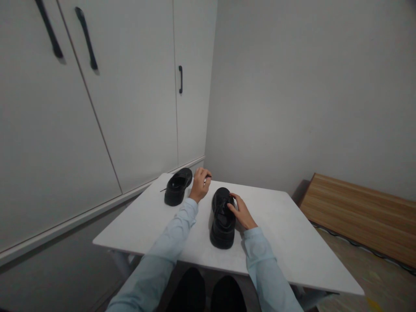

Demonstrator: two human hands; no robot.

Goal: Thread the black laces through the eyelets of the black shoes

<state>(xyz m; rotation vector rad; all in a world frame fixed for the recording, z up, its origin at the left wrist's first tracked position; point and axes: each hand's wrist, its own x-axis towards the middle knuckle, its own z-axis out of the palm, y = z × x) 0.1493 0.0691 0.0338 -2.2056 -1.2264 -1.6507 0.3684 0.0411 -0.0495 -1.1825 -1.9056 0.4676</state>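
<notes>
From my distant seat I see the near black shoe (pixel 222 225) close to the front edge of the white table (pixel 286 236), whose top runs wide to the right edge, and the other black shoe (pixel 177 187) by the back left edge. The left hand (pixel 199 185) has fingers together on a small dark piece; the right hand (pixel 241 211) touches the near shoe's upper, but whether it grips, I cannot tell.

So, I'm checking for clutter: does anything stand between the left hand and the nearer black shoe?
Nothing visible does. The right hand reaches the nearer black shoe from the right, the side away from the left hand; the other black shoe stands farther left, outside that gap.
</notes>
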